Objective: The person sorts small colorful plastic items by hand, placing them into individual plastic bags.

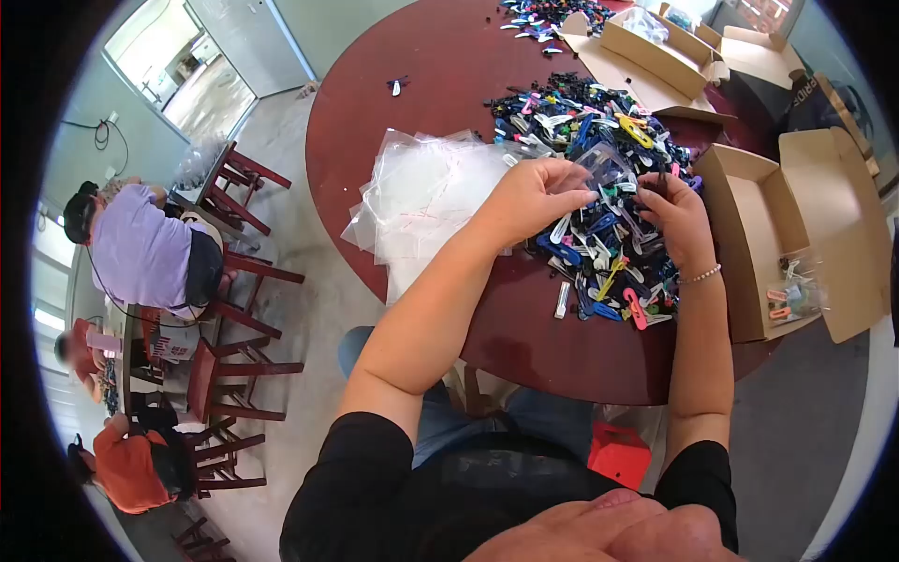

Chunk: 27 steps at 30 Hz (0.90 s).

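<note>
a black shirt (487, 468) lies nearest the camera, over blue jeans (552, 421), with a red thing (620, 454) beside the knee. beyond it is a round, dark red table (365, 75). the left hand (543, 192) has its thumb and fingers pinched on a clear bag (607, 161), which is above the near part of a big pile of hair clips (599, 239) in many colours. the right hand (679, 215), with a bracelet (700, 274) at the wrist, is just beside the bag, its fingers curled; i cannot tell whether they are clamped on a clip. a pink clip (635, 307) lies at the pile's near edge. left of the pile, flat clear bags (421, 187) are stacked unevenly, partly behind the left forearm. to the right an open cardboard box (740, 201) contains a small bag of clips (796, 295). more open boxes (655, 56) stand at the far side. at the left, three people (140, 248) sit by other tables.
</note>
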{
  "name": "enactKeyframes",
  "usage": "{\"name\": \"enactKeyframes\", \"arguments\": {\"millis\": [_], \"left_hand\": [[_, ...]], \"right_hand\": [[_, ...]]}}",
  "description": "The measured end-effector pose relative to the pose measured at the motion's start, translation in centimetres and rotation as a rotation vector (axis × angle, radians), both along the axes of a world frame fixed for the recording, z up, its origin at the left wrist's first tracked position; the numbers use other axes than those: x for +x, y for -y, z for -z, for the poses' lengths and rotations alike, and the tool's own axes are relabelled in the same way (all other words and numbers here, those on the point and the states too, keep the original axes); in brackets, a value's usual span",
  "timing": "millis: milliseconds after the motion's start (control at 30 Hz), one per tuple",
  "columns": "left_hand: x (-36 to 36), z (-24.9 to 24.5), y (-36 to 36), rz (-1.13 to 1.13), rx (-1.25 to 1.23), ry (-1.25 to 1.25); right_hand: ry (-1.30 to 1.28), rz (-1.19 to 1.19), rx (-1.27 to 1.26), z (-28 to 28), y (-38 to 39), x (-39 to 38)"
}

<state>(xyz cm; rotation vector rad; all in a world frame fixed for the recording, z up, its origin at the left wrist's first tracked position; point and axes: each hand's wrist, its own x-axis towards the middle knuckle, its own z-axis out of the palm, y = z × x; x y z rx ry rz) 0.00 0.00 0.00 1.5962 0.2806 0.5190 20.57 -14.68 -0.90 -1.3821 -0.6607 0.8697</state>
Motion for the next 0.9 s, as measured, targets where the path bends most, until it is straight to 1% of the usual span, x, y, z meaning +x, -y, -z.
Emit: {"name": "enactKeyframes", "arguments": {"millis": [67, 100, 167, 200, 267, 300, 367, 400, 467, 500, 567, 600, 633, 700, 733, 800, 833, 900], "left_hand": [[0.0, 0.0, -0.1, 0.000, -0.024, 0.012], [-0.1, -0.1, -0.1, 0.002, -0.023, 0.005], [-0.2, -0.4, -0.1, 0.004, -0.022, -0.033], [-0.2, -0.3, 0.0, 0.005, -0.025, -0.034], [-0.1, -0.3, 0.1, -0.005, -0.003, -0.010], [0.0, -0.1, 0.0, -0.006, -0.003, -0.010], [0.2, 0.4, -0.3, -0.014, 0.081, 0.006], [0.3, 0.6, -0.3, -0.019, 0.082, 0.008], [0.4, 0.9, -0.3, -0.059, 0.207, 0.003], [0.2, 0.4, -0.1, -0.066, 0.206, 0.004], [-0.2, -0.7, 0.5, -0.082, 0.359, -0.081], [0.0, -0.5, 0.7, -0.097, 0.418, 0.013], [0.0, -0.3, 0.7, -0.101, 0.417, 0.013], [0.1, -0.3, 0.8, -0.102, 0.569, 0.030], [0.1, -0.2, 0.8, -0.105, 0.569, 0.029], [0.2, -0.1, 0.8, -0.052, 0.391, 0.013], [0.1, -0.1, 0.8, -0.054, 0.391, 0.012], [0.1, -0.2, 0.7, 0.020, 0.164, -0.021]], "right_hand": [[0.516, 0.044, -0.101, -0.2, 0.0, -0.3], [0.510, 0.046, -0.101, 0.0, 0.1, -0.4], [1.169, 0.081, -0.130, 0.2, 0.4, 0.0], [1.168, 0.080, -0.134, 0.3, 0.5, 0.2], [0.955, 0.045, -0.229, 0.2, 0.4, 0.4], [0.955, 0.044, -0.229, -0.2, 0.4, 0.1], [0.437, 0.012, -0.156, -1.6, 0.5, -0.8], [0.440, 0.008, -0.154, -2.2, 0.6, -1.2], [0.249, 0.078, 0.026, -3.3, 0.8, -1.9], [0.251, 0.072, 0.026, -3.9, 1.0, -2.4], [0.391, 0.108, 0.174, -4.8, 1.4, -3.4], [0.395, 0.095, 0.233, -5.3, 1.6, -4.1], [0.395, 0.091, 0.233, -5.6, 1.7, -4.6], [0.493, 0.039, 0.356, -6.1, 1.9, -5.6], [0.492, 0.036, 0.357, -6.2, 2.0, -6.0], [0.629, 0.011, 0.345, -6.4, 2.2, -6.6], [0.628, 0.009, 0.346, -6.4, 2.2, -6.9], [0.606, -0.068, 0.399, -6.7, 2.2, -7.4]]}}
